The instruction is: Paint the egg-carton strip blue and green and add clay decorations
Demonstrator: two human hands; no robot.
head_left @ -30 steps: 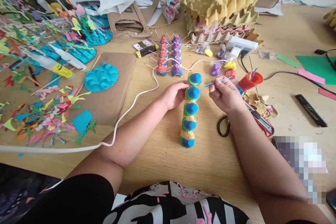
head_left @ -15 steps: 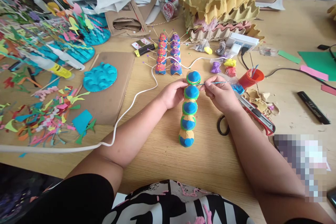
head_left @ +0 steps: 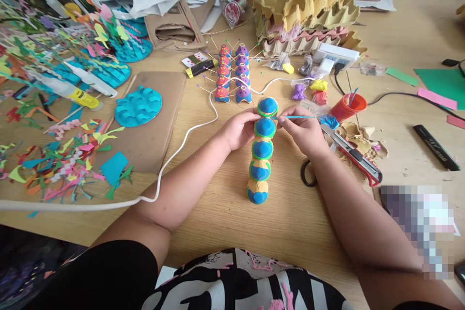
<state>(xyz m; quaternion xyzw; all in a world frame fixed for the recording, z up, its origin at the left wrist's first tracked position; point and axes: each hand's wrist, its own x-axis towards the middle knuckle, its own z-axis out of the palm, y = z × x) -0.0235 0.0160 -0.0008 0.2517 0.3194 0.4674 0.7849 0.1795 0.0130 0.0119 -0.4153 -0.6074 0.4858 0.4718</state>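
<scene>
A strip of egg-carton cups (head_left: 262, 149) covered with blue and green clay stretches toward me over the table. My left hand (head_left: 240, 131) is closed on its left side near the far end, with the fingertips partly hidden. From the right, my right hand (head_left: 303, 131) pinches a thin blue stick (head_left: 301, 117). The stick's tip is at the gap between the two farthest cups; whether it touches the clay I cannot tell. Beyond the strip stand a red-and-blue egg-carton piece (head_left: 222, 93) and a purple-and-blue one (head_left: 243, 94), with pins sticking out.
A white cable (head_left: 189, 131) runs across the left side and behind the strip. To the right lie a utility knife (head_left: 354, 154), an orange cup (head_left: 348, 109) and clay packets (head_left: 319, 97). Paper scraps (head_left: 78, 160) cover the left; stacked egg trays (head_left: 301, 14) stand behind.
My right hand has shifted slightly, and the blue stick in it now lies more level, with more of it showing past the hand. My left hand and the strip stay nearly in place.
</scene>
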